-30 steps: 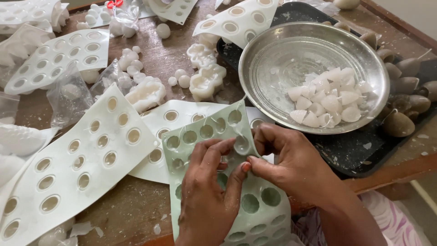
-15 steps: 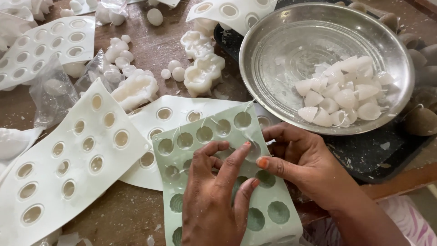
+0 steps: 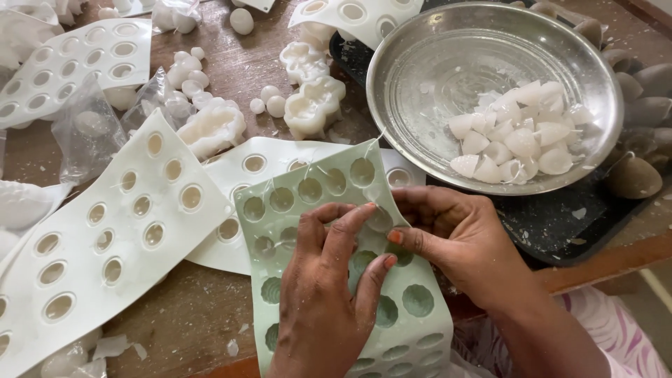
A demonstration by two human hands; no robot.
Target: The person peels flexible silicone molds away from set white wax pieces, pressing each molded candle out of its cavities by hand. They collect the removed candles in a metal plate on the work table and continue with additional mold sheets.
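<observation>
Pressing into the pale green silicone mould (image 3: 329,266), your left hand (image 3: 329,301) lies flat on its middle with the fingers (image 3: 343,231) close together and bent onto one of the cavities, while your right hand (image 3: 455,241) grips the mould's right edge, thumb on top and pinched narrow against the sheet. The mould lies near you, at the table's near edge, its far corner overlapping a white mould (image 3: 266,168). Its near cavities, scalloped ones, look empty; the far rows show a glossy film, and whether any still hold a piece you cannot tell from here. Just beyond your right hand, the steel bowl (image 3: 434,63) holds a heap of white wax pieces (image 3: 514,140) on its right side, so a good share seems already turned out. To the left, a larger white mould (image 3: 105,238) lies with open holes, and another (image 3: 70,66) sits at the far left. Between them, loose white balls (image 3: 269,101), flower-shaped wax casts (image 3: 311,105) and clear plastic bags (image 3: 87,129) are scattered over the wooden table (image 3: 182,315).
</observation>
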